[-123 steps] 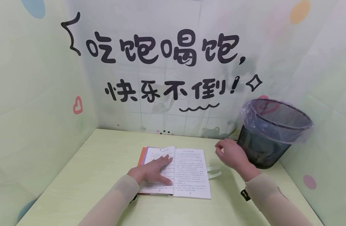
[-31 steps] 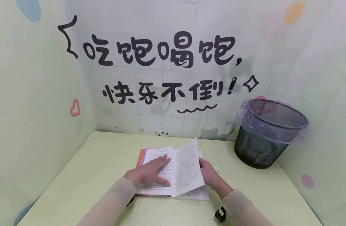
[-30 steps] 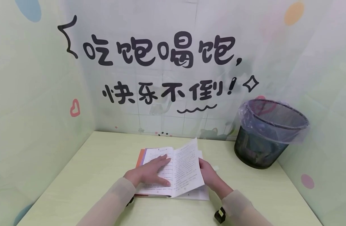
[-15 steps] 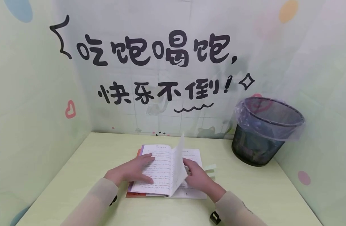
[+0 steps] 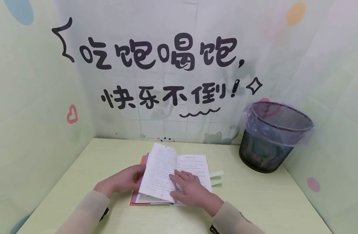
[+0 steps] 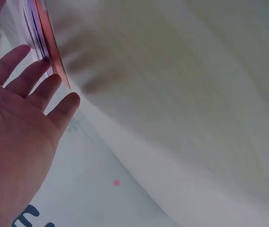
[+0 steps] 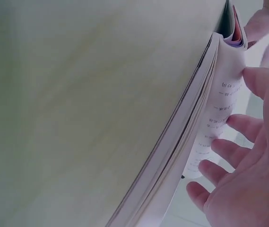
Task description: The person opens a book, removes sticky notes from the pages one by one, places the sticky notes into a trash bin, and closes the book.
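An open book [image 5: 194, 162] of printed text lies on the table, its orange and purple cover edges showing at the left. One page [image 5: 159, 165] has come over to the left side and stands slightly raised off the pages under it. My left hand [image 5: 122, 179] is at the book's left edge, its fingertips partly hidden behind that page; in the left wrist view its fingers [image 6: 39, 87] are spread beside the cover edge. Near the spine, my right hand [image 5: 193, 191] rests over the book with extended fingers, which the right wrist view shows against the printed paper [image 7: 226, 94].
Pale green paper tabs [image 5: 216, 178] stick out from the book's right side. A black mesh waste bin [image 5: 263, 152] with a clear purplish liner stands at the back right. Printed fabric walls [image 5: 155, 126] close in the pale table [image 5: 79, 169] at the back and sides.
The page that my right hand lifted has swung from right to left across the spine. My right hand has moved left onto the book; my left hand has drawn back to its left edge.
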A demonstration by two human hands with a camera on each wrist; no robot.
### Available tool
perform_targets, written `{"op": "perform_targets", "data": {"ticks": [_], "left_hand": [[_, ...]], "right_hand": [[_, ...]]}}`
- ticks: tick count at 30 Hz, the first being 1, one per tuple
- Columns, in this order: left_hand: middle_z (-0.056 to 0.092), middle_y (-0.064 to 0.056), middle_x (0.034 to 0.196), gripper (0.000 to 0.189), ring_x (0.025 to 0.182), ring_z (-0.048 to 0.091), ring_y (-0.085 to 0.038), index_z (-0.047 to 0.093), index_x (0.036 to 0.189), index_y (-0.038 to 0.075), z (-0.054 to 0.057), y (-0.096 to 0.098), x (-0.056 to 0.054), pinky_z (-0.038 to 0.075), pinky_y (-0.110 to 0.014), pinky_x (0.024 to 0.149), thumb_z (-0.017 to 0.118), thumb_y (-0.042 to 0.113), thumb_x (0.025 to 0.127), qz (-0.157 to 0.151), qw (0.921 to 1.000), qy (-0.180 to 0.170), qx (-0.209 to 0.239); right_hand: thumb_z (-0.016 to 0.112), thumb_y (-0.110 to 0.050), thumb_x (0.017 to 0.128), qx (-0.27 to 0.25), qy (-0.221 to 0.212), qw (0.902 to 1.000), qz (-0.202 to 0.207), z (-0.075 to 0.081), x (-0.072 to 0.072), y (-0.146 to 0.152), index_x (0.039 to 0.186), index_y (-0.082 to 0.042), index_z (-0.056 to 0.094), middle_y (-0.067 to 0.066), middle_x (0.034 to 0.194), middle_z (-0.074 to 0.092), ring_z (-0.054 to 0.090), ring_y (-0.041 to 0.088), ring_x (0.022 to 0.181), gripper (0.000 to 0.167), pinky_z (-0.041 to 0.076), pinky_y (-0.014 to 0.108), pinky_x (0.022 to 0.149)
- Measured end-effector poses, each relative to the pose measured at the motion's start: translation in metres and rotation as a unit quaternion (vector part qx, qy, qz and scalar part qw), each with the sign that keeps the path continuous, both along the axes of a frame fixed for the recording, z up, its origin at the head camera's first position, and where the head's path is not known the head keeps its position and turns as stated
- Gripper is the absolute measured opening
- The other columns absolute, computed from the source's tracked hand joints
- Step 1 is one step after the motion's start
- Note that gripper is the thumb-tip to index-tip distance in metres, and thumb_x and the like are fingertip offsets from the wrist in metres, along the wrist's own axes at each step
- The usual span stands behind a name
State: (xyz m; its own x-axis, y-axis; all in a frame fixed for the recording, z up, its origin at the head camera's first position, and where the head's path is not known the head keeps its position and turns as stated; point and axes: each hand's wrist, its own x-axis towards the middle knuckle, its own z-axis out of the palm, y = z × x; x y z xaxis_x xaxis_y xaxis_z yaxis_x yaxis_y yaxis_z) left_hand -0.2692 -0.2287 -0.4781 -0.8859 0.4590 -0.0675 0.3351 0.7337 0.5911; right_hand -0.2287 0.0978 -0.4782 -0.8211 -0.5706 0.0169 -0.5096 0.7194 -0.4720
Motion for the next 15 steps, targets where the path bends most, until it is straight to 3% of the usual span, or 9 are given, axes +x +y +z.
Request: {"op": "perform_targets", "data": {"ticks": [3, 8, 11, 15], "left_hand": [[0.058, -0.015, 0.161, 0.083, 0.153, 0.050, -0.045, 0.058, 0.157, 0.005, 0.007, -0.006, 0.001, 0.038, -0.068, 0.128, 0.095, 0.029, 0.086, 0.027, 0.9995, -0.002, -0.016], [0.057, -0.021, 0.160, 0.065, 0.152, 0.049, -0.049, 0.059, 0.156, 0.004, 0.023, -0.010, -0.002, 0.041, -0.070, 0.124, 0.083, 0.022, 0.098, 0.054, 0.9979, 0.018, -0.032], [0.055, -0.021, 0.163, 0.063, 0.153, 0.048, -0.049, 0.056, 0.159, 0.005, 0.028, -0.001, -0.005, 0.041, -0.070, 0.125, 0.078, 0.019, 0.101, 0.055, 0.9977, 0.030, -0.025], [0.049, -0.018, 0.170, 0.072, 0.160, 0.041, -0.047, 0.053, 0.162, 0.010, 0.030, 0.021, -0.005, 0.036, -0.068, 0.130, 0.082, 0.024, 0.098, 0.039, 0.9990, 0.013, -0.016]], "right_hand": [[0.060, -0.050, 0.108, 0.024, 0.011, 0.9996, 0.000, 0.001, 0.002, -0.003, 0.167, -0.025, 0.049, 0.008, 0.178, 0.039, 0.040, 0.043, 0.162, 0.064, 0.033, 0.072, 0.128], [0.056, -0.054, 0.109, 0.067, 0.013, 0.9977, -0.004, 0.004, 0.004, -0.008, 0.168, -0.030, 0.047, 0.005, 0.180, 0.035, 0.041, 0.042, 0.161, 0.064, 0.035, 0.071, 0.125], [0.055, -0.055, 0.109, 0.090, 0.012, 0.9959, -0.006, 0.008, 0.005, -0.011, 0.168, -0.032, 0.047, 0.003, 0.181, 0.034, 0.040, 0.041, 0.161, 0.064, 0.036, 0.070, 0.125], [0.054, -0.056, 0.109, 0.107, 0.013, 0.9942, -0.007, 0.009, 0.005, -0.013, 0.168, -0.032, 0.048, 0.001, 0.181, 0.034, 0.041, 0.040, 0.161, 0.063, 0.036, 0.069, 0.124]]}}
